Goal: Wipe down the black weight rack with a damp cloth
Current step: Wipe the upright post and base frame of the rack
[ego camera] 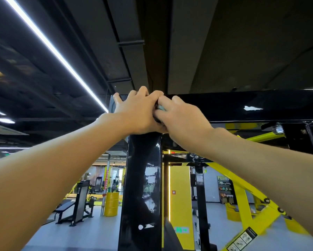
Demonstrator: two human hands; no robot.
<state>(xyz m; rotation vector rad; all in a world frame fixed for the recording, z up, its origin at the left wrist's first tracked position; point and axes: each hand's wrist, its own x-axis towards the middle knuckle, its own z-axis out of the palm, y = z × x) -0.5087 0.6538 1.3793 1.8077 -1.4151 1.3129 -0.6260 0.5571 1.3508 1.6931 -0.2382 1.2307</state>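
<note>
The black weight rack has a glossy upright post [143,178] rising through the centre and a glossy top crossbeam [242,105] running off to the right. Both my hands are raised to the corner where post and beam meet. My left hand [134,113] lies over the top of the post, its fingers bent over the upper edge. My right hand [181,116] sits right beside it and holds a pale blue cloth [161,107] against the corner. Only a small patch of the cloth shows between the two hands.
Yellow machine arms [246,196] slant down at the right behind the rack. A black bench [76,205] and a yellow barrel [111,203] stand on the grey floor at the left. A long ceiling light strip [52,48] runs overhead.
</note>
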